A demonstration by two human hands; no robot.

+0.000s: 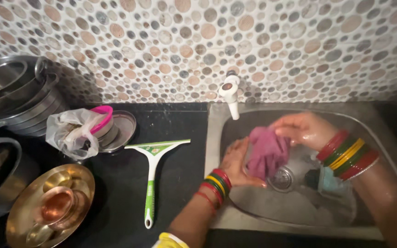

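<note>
Pink cloth (267,154) hangs down in the steel sink (217,138), right over the round drain (282,179). Both hands are on it. The right hand (302,129) is curled over the top of the cloth and grips it, so the cloth can hang and not fall. The left hand (235,161) is open, with the palm pressed flat on the side of the cloth, maybe to push the water out. Both hands look wet and shiny. Held over the drain like this, any water from the cloth can drip straight down the hole.

Each wrist has red, green and yellow bangles (348,154). A white tap (230,94) sticks out of the dotted wall just above the sink. I cannot tell if water is running from it. A small blue thing (332,181) lies in the sink near the right wrist; it is too blurry to name.

On the black counter (175,183), just beside the sink, lies a green and white squeegee (151,172) with its handle pointing to the front. More to the left are a crumpled plastic bag (72,133) next to a pink-rimmed bowl (104,119), a brass plate (51,206) with small cups on it, and a stack of steel pots (17,94) by the wall, well apart from the wet sink.
</note>
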